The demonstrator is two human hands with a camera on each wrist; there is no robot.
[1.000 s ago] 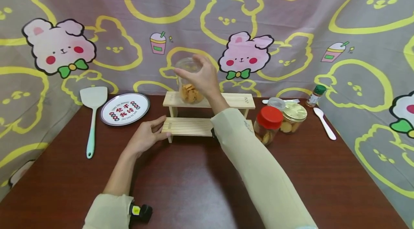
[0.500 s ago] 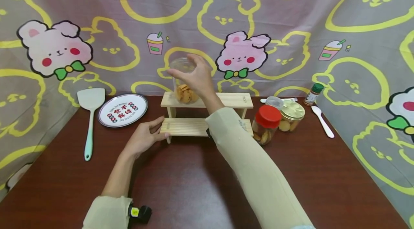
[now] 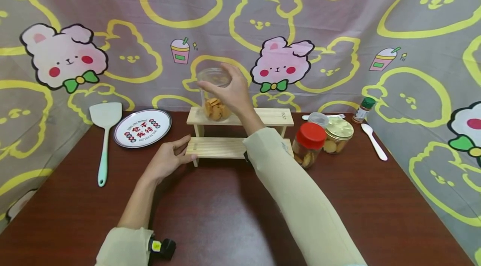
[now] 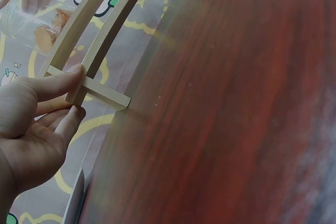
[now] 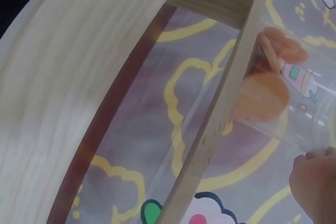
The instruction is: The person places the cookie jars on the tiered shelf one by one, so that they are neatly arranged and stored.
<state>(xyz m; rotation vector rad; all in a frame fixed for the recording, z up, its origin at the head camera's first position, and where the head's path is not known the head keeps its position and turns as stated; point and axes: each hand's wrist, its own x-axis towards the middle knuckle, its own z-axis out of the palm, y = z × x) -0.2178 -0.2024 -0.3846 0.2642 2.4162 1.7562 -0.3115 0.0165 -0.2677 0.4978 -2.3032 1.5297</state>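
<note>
In the head view a clear jar of cookies [image 3: 215,105] stands upright over the left part of the upper board of a two-tier wooden rack [image 3: 214,147]. My right hand [image 3: 234,92] grips the jar near its lid, thumb on the left side and fingers behind. The right wrist view shows the cookies [image 5: 264,98] low in the jar, right by the board's edge. My left hand [image 3: 169,159] pinches the left end of the rack's lower board. From the left wrist view, the thumb [image 4: 63,83] lies on one face of that board and fingertips on the other.
Right of the rack stand a red-lidded jar [image 3: 310,143], a gold-lidded jar [image 3: 338,134] and a green-capped spice bottle [image 3: 363,109]. A white spoon [image 3: 375,143] and a fork [image 3: 336,116] lie nearby. Left are an oval plate [image 3: 143,129] and a spatula [image 3: 106,132].
My right hand and the cookie jar have shifted slightly left along the upper board since a second ago. The left hand keeps its hold on the rack. The head view has turned a little.
</note>
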